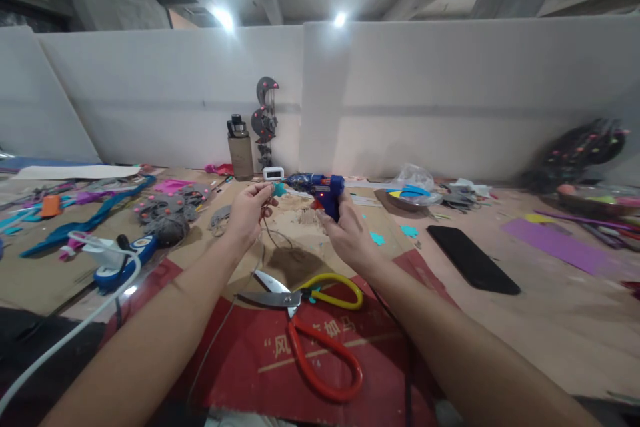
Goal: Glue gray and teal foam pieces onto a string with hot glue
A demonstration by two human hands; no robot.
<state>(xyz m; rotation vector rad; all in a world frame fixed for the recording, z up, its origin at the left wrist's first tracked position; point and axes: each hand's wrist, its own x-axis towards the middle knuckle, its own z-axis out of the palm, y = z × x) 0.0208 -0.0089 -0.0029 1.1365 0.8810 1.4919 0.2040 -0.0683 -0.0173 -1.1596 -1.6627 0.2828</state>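
My right hand is closed round the handle of a blue glue gun, held level with its nozzle pointing left. My left hand pinches a small teal foam piece right at the nozzle tip; a thin wire hangs down from that hand. Both hands hover above the brown table. Under them lie two pairs of scissors, one with yellow handles and one with red handles, on a red sheet.
A black phone lies to the right, near teal scraps and a purple sheet. A bottle and a small timer stand at the back. A white cable and blue device lie at left.
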